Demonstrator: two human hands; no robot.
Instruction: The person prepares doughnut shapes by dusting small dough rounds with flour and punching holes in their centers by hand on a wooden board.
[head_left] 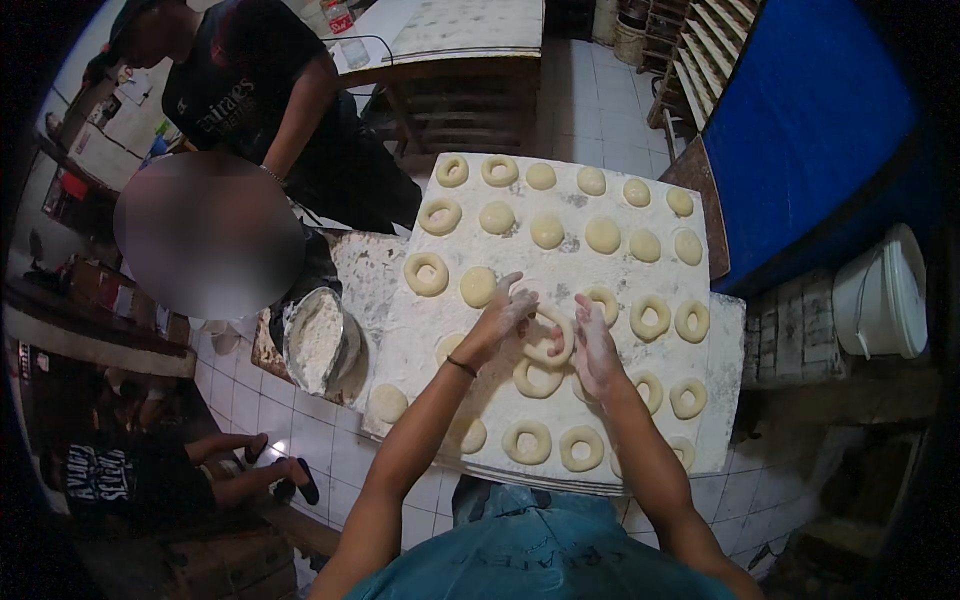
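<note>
A raised dough ring (567, 332) hangs between my hands above the floured board (560, 275). My left hand (507, 318) holds it from the left side, with fingers curled at the ring and some showing through its hole. Just to the right, my right hand (597, 348) has its fingers stretched out and apart, close beside the ring; whether it touches is hard to tell. Below the raised ring lies another dough ring (538, 391). Shaped rings, such as the one at the right (650, 333), and round dough pieces (547, 231) sit in rows on the board.
Left of the board stands a metal bowl (352, 340) of flour. A co-worker in a black shirt (250, 75) stands at the far left; another person (130, 480) is low at the left. A white bucket (880, 295) and blue panel (800, 130) are at the right, a table (465, 30) behind.
</note>
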